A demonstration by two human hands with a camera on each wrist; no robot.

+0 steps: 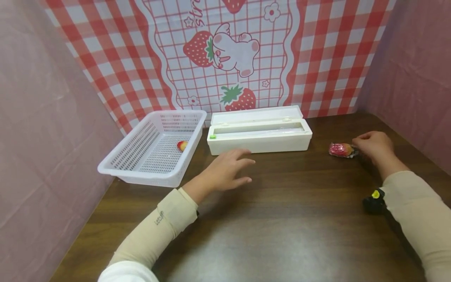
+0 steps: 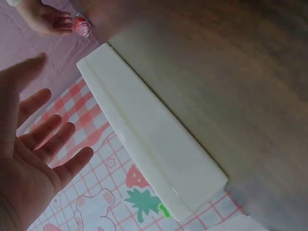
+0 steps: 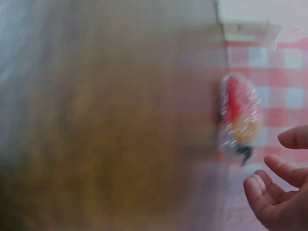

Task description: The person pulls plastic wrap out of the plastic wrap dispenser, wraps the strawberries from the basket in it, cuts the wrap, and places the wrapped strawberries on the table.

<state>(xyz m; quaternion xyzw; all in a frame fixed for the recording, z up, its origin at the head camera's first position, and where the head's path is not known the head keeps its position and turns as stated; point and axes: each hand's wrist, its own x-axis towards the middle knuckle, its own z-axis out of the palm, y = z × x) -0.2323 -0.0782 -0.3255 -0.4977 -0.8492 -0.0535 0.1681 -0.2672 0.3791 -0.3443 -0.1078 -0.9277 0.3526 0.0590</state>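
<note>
A red-and-yellow fruit [image 1: 341, 150] wrapped in clear film lies on the right side of the table. My right hand [image 1: 375, 147] is just to its right; in the right wrist view a small gap separates the loosely bent fingers [image 3: 284, 171] from the wrapped fruit [image 3: 240, 113], whose dark green end points toward them. My left hand [image 1: 229, 170] hovers in front of the white film dispenser box [image 1: 260, 145], fingers spread and palm bare in the left wrist view. The box's lid stands raised, and a green cutter slider [image 1: 213, 136] sits at its left end.
At the left stands a white perforated basket [image 1: 137, 174] with another red-and-yellow fruit [image 1: 182, 146] inside. Behind the table [image 1: 282, 219] hangs a checked strawberry cloth [image 1: 327, 51], with pink cloth [image 1: 412, 78] at both sides.
</note>
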